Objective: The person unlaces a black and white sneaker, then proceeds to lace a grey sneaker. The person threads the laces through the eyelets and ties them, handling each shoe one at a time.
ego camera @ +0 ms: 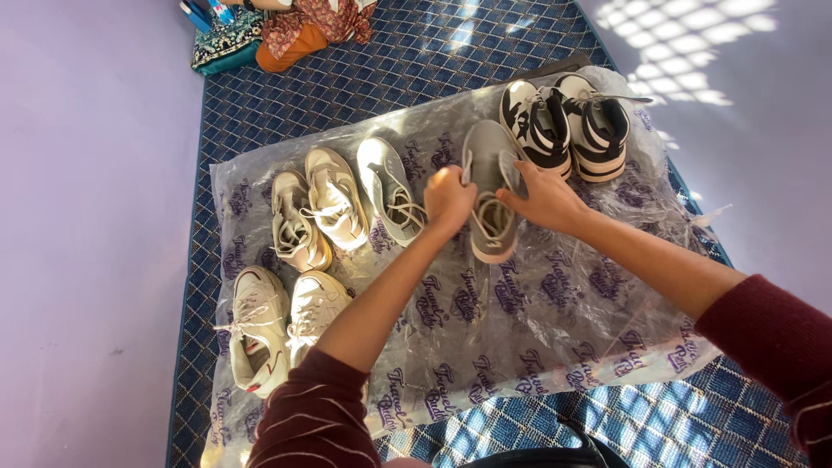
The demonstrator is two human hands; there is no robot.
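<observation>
Grey fabric lace-up sneaker [490,195] sits mid-sheet on clear printed plastic sheet [537,321], between its grey mate [390,189] and black-and-white high-top pair [568,123]. My left hand [448,201] pinched shut on lace near tongue; my right hand [546,199] curled around collar edge. Shoe looks light, upper soft, sole stiff. Best hold, I judge: collar or heel, not loose laces. Sheet likely slippery under sole.

I see bright sun from upper right, lattice shadows, glare on the plastic sheet [537,329], edges bowed.
</observation>
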